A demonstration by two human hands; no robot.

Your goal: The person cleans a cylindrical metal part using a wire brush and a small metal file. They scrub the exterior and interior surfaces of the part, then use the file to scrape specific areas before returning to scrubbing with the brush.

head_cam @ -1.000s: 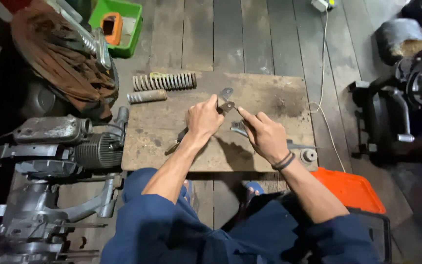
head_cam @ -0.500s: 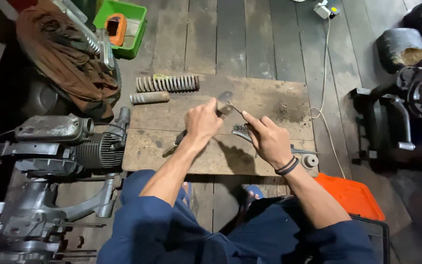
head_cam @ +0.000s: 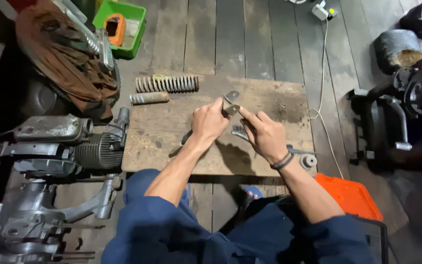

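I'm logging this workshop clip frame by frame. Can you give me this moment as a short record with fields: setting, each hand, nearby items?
Setting: person seated at a worn wooden board on a plank floor.
Left hand: grips pliers that clamp a small metal bracket.
Right hand: fingers pinch the bracket's lower end.
On board: wire brush, coil spring, short cylinder, small round part.
Left of board: engine block, brown rag, green tray.
Right of board: orange lid, white cable.
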